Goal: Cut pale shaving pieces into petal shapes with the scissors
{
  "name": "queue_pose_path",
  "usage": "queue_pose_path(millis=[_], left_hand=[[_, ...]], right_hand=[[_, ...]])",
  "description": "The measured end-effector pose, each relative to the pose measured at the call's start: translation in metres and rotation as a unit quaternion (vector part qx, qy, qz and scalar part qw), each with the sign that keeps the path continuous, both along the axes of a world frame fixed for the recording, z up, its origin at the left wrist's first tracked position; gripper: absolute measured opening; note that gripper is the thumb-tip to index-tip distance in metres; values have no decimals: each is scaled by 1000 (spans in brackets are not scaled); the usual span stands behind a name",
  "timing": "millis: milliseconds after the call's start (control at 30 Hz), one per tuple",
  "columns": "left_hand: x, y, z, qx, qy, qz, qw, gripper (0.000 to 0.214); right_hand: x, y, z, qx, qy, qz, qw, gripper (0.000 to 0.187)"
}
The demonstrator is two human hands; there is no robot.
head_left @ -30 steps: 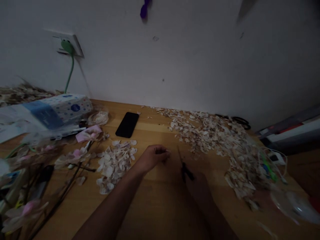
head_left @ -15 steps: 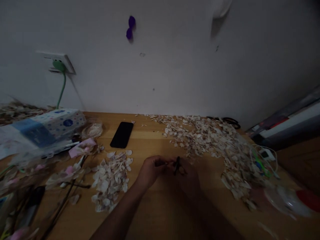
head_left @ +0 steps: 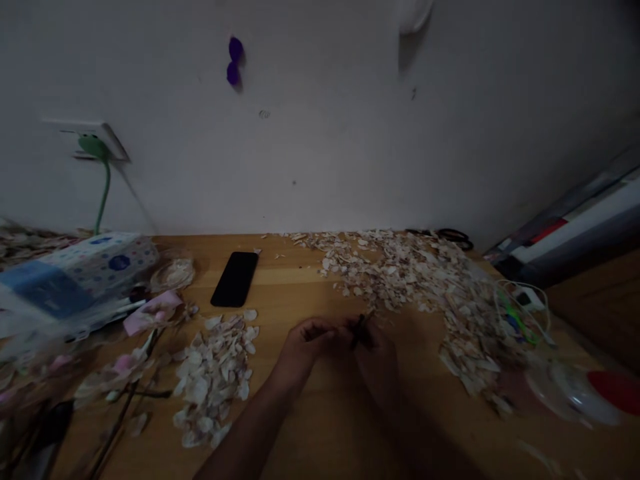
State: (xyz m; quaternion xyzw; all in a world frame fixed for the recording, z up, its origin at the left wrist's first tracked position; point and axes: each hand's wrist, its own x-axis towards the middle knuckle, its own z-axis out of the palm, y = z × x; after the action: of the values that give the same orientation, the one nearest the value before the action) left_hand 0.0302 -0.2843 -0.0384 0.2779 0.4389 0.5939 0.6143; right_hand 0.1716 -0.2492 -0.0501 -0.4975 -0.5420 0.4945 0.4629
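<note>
Both hands meet above the wooden table point(head_left: 300, 453), near its middle. My left hand point(head_left: 305, 350) is closed in a pinch, thumb against fingers, on something too small and dark to name. My right hand point(head_left: 377, 360) is closed around a small dark scissor-like tool point(head_left: 359, 331), which stands up between its fingers; its exact kind is lost in shadow. The fingertips of the two hands almost touch. Left of my left hand lies a pile of pale dried petals point(head_left: 215, 380). A wider heap of browner petal pieces point(head_left: 410, 273) spreads behind and right of my right hand.
A black phone point(head_left: 235, 279) lies behind the petal pile. At left are a tissue pack point(head_left: 100, 263), a pink strip point(head_left: 153, 313) and flower stems point(head_left: 120, 420). Black-handled scissors point(head_left: 455, 237) rest by the wall; a white cable point(head_left: 547, 307) and red lid point(head_left: 615, 391) are at right.
The view has shifted slightly, so the wall and tabletop things sit further left. My hands remain together, and the dark tool in my right hand is tilted a little differently.
</note>
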Motion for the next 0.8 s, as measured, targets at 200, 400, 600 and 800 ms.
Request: queue_pose_path(millis=[200,400,600,800], left_hand=[[9,-1,-3,11,-84,-3,996,17],[16,-2,5,8,-166,26,986,18],[6,1,3,-54,-212,130,967,23],[-11,5,10,-22,-218,150,964,33]], right_hand=[[-6,-1,0,-50,70,3,996,30],[-10,-7,9,-59,82,16,995,28],[0,3,0,-28,-11,52,998,31],[9,7,5,-44,-65,219,973,25]])
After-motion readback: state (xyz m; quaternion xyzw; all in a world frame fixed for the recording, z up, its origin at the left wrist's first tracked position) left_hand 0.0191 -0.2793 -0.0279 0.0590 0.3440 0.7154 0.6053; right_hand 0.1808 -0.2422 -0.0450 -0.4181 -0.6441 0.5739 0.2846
